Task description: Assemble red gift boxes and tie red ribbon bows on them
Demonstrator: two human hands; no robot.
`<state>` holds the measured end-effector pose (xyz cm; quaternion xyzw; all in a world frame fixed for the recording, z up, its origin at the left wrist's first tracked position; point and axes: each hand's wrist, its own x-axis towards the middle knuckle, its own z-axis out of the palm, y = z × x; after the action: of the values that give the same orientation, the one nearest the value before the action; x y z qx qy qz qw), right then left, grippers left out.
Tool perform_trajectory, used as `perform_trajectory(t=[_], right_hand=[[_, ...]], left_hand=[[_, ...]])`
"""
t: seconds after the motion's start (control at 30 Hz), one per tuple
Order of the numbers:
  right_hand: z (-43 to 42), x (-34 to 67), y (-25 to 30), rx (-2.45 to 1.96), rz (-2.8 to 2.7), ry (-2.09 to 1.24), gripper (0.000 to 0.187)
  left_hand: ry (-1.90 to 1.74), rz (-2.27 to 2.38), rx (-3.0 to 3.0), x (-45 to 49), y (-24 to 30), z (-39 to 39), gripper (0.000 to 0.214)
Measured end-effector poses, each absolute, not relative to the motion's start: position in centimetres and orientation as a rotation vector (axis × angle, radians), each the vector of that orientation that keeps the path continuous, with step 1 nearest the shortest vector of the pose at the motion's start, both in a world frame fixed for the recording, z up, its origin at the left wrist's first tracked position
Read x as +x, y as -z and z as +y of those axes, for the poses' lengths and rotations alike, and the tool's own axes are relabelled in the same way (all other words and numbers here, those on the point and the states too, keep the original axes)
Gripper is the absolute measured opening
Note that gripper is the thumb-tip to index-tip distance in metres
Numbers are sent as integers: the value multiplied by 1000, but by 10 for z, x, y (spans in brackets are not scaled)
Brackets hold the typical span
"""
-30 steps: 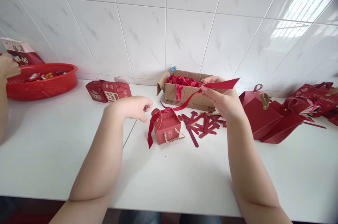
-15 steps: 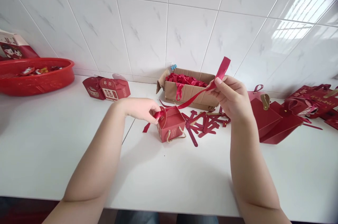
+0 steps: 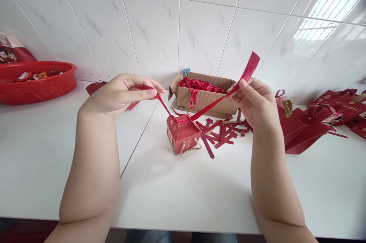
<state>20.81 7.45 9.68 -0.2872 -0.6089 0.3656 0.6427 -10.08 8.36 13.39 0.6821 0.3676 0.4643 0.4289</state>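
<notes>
A small red gift box (image 3: 184, 138) with a rope handle stands on the white table (image 3: 177, 189). A red ribbon (image 3: 213, 102) runs through its top tabs. My left hand (image 3: 122, 93) is raised left of the box and pinches one end of the ribbon. My right hand (image 3: 254, 102) is raised on the right and pinches the other end, whose tip sticks up past my fingers. Both ends are pulled up and apart above the box.
A cardboard box (image 3: 204, 98) of red ribbons stands against the tiled wall. Red paper strips (image 3: 220, 136) lie beside it. Flat red boxes (image 3: 300, 128) and bags lie at the right. A red basket (image 3: 37, 82) with sweets sits far left.
My left hand took the ribbon's left end at the box and lifted it up and to the left. My right hand kept its end and stayed raised. Another person's hand at far left is gone.
</notes>
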Motion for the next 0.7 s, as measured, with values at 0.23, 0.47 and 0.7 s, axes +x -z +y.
perform_trajectory(t=[0.23,0.47,0.7], right_hand=[[73,214,-98,-660,-1417,-813,23],[63,218,-105,-672,-1397,-703,20],[47,216,-113,-656,-1322,-600,10]], left_hand=[[-1211,713,1490,-91,-128,95,27],[-1292,601,1587,-64,-131,96,27],[-1201,577,1730,-32,-142,82,19]])
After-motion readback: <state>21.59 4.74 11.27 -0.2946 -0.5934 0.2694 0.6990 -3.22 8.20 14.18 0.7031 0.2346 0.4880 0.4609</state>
